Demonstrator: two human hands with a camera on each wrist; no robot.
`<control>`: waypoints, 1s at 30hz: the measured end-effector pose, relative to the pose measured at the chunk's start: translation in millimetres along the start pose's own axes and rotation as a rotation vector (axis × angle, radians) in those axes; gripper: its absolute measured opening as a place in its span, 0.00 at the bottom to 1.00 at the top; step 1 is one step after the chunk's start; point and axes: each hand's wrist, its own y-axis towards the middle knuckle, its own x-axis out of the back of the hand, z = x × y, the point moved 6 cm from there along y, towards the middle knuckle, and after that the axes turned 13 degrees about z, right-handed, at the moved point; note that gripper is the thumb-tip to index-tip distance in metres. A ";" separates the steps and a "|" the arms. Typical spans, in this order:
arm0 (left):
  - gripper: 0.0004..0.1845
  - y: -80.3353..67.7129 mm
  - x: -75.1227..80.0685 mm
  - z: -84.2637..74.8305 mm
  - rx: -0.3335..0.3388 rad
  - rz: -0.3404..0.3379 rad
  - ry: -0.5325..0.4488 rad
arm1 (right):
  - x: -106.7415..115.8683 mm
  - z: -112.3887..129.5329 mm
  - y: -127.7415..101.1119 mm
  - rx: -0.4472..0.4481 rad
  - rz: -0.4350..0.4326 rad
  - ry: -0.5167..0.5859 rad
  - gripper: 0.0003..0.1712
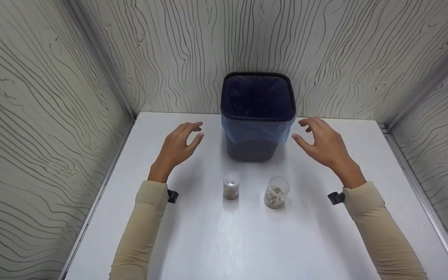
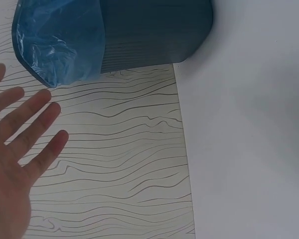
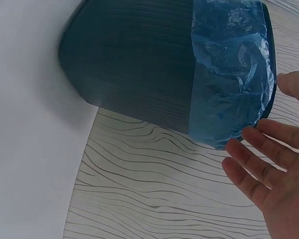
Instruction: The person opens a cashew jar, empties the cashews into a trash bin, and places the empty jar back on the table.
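Observation:
A dark waste bin (image 1: 252,151) lined with a blue plastic bag (image 1: 257,130) stands at the back of the white table, its open mouth facing up. To its left my left hand (image 1: 177,144) hovers with fingers relaxed and holds nothing. My right hand (image 1: 323,144) is on the other side, near the bin's rim, thumb apart from the fingers and nothing in its grasp. In front of the bin are two small clear containers: a narrower one (image 1: 231,190) with brownish contents, and a wider cup (image 1: 275,194) holding several whitish pieces.
Wood-grain patterned walls (image 1: 185,54) enclose the table (image 1: 208,241) at the back and both sides. Metal strips (image 1: 414,175) run along the table's side edges. Small black devices (image 1: 336,198) sit at both cuffs.

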 end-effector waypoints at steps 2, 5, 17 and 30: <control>0.22 -1.2 -1.3 -0.4 -0.002 0.000 -0.009 | -0.4 2.2 -0.4 0.017 -0.006 -0.002 0.25; 0.22 -3.2 -3.9 -0.9 -0.003 0.003 -0.016 | -1.3 6.5 -0.8 0.047 -0.016 -0.010 0.25; 0.23 -7.1 -11.9 -2.4 0.012 0.012 -0.059 | -6.2 20.7 1.5 0.091 -0.013 0.006 0.26; 0.22 -13.0 -18.7 -5.2 -0.009 0.013 -0.091 | -11.5 33.4 4.2 0.128 -0.006 0.032 0.25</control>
